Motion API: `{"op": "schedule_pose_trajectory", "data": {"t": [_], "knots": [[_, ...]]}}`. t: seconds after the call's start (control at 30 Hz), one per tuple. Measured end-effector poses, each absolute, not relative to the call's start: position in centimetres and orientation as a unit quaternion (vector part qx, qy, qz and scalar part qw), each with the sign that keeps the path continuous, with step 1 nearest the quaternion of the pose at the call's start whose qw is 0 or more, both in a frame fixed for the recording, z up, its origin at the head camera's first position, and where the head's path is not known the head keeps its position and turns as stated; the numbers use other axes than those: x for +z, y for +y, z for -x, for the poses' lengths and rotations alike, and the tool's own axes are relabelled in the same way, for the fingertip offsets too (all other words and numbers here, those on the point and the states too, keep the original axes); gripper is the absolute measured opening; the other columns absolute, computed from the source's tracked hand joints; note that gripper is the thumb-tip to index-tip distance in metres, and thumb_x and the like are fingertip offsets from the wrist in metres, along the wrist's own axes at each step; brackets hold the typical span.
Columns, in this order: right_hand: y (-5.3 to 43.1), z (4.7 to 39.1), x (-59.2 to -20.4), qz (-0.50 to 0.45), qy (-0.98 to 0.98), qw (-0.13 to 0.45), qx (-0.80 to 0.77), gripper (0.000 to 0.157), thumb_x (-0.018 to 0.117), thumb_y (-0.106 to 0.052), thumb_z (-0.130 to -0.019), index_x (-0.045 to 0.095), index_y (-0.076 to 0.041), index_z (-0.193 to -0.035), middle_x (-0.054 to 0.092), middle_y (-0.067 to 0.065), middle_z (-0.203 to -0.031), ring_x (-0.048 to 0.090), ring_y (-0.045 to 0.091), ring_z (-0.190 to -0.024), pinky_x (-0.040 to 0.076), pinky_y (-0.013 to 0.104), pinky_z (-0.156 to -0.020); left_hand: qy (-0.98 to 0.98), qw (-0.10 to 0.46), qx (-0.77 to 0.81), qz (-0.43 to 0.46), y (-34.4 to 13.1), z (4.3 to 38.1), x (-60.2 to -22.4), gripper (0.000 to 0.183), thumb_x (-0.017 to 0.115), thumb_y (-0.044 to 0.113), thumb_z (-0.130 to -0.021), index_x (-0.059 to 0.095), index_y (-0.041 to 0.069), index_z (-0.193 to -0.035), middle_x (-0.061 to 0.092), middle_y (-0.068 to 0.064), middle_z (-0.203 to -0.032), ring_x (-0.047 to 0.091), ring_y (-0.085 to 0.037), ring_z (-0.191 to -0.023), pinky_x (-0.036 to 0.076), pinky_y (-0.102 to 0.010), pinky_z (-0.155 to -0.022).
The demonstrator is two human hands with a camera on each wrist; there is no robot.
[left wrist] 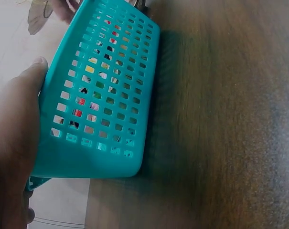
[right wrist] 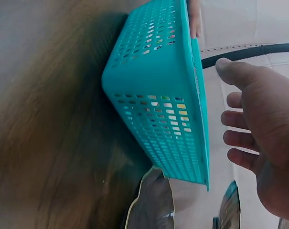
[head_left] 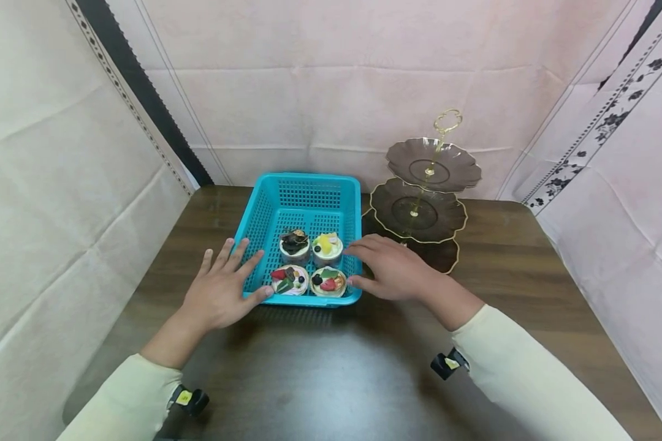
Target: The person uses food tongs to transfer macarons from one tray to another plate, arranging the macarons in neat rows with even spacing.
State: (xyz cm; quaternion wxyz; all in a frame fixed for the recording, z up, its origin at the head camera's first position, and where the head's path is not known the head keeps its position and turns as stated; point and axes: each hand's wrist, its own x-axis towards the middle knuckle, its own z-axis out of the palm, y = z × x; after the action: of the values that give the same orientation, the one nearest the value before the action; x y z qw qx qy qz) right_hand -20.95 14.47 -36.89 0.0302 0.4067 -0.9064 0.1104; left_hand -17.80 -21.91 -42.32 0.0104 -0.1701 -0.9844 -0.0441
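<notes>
A turquoise plastic basket [head_left: 304,184] with perforated walls stands on the table, several small decorated cakes at its near end. Among them are a chocolate-topped cake [head_left: 295,242], a yellow-topped cake [head_left: 328,245] and a strawberry-and-blueberry one [head_left: 328,282]. My left hand [head_left: 220,294] rests with spread fingers over the basket's near left corner, its thumb on the rim in the left wrist view. Over the right rim, my right hand [head_left: 388,266] hovers with loosely bent fingers near the cakes. In the right wrist view nothing is between its thumb and fingers [right wrist: 242,138].
A three-tier stand [head_left: 433,165] of dark scalloped plates with gold rims and a gold top handle stands right of the basket, close to my right hand. The wooden table [head_left: 309,373] extends toward me. Pale cloth [head_left: 336,104] hangs behind and at both sides.
</notes>
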Motion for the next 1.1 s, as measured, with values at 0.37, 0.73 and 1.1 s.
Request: {"op": "schedule_pose_trajectory", "data": {"t": [0.37,0.73,1.1], "knots": [[10.4,22.7,-36.9,-0.391,-0.917,-0.068,0.042,0.058,0.072,-0.050,-0.093,0.067,-0.012,-0.136,0.065,0.003,-0.134,0.053,0.024,-0.130,0.039,0.044,-0.112,-0.985,0.012,-0.036,0.165,-21.9,17.8,-42.3,0.089,0.031,0.079,-0.097,0.027,0.020,-0.164,0.008,-0.015,-0.171,-0.008,-0.036,-0.155,-0.003,-0.066,-0.119],[8.2,23.5,-37.9,-0.389,-0.916,-0.097,-0.004,0.048,0.079,-0.043,-0.089,0.071,-0.015,-0.127,0.070,-0.004,-0.101,0.057,0.015,-0.091,0.049,0.037,-0.087,-0.985,0.012,-0.048,0.165,-21.8,17.8,-42.4,0.085,0.041,0.073,-0.098,0.029,0.020,-0.163,0.009,-0.014,-0.171,-0.008,-0.035,-0.155,-0.004,-0.066,-0.119],[6.4,23.5,-38.0,-0.323,-0.934,-0.114,-0.097,0.035,0.079,-0.050,-0.087,0.076,-0.019,-0.103,0.066,-0.005,-0.084,0.054,0.020,-0.091,0.040,0.038,-0.093,-0.986,0.011,-0.045,0.162,-21.7,17.7,-42.3,0.087,0.036,0.077,-0.097,0.030,0.021,-0.163,0.008,-0.013,-0.171,-0.007,-0.035,-0.155,-0.001,-0.067,-0.119]]}}
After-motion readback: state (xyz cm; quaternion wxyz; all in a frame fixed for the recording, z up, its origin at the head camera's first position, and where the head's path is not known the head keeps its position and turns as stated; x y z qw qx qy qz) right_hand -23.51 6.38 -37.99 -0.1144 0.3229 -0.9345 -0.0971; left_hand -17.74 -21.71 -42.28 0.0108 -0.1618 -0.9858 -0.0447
